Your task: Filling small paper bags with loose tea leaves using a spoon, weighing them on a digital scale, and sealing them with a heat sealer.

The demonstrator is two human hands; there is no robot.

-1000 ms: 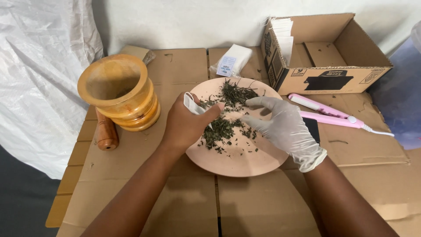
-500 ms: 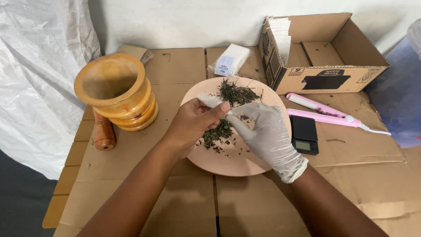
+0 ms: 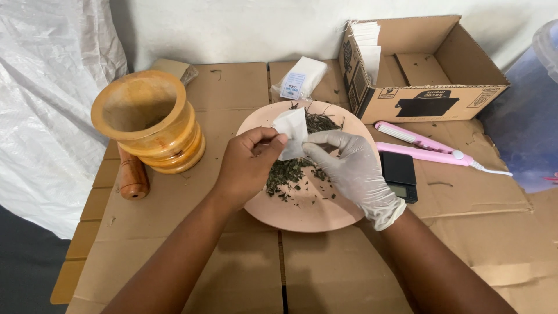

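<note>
A pink plate point(image 3: 308, 212) lies in the middle of the cardboard-covered surface, with dried green leaves point(image 3: 288, 171) scattered on it. Above the plate, my bare left hand point(image 3: 247, 166) pinches a small white paper sachet point(image 3: 292, 132) and holds it upright. My right hand point(image 3: 351, 168), in a white glove, has its fingertips at the lower edge of the same sachet, over the leaves. Whether the gloved fingers hold leaves is hidden.
A wooden mortar point(image 3: 148, 119) stands at the left with its pestle point(image 3: 132, 177) lying beside it. A packet of white sachets point(image 3: 299, 78) lies behind the plate. An open cardboard box point(image 3: 418, 67), a pink heat sealer point(image 3: 427, 150) and a small black scale point(image 3: 399, 174) are at the right.
Both hands have risen from the leaves on the plate. The white sachet, low in my left hand before, now stands upright between both hands.
</note>
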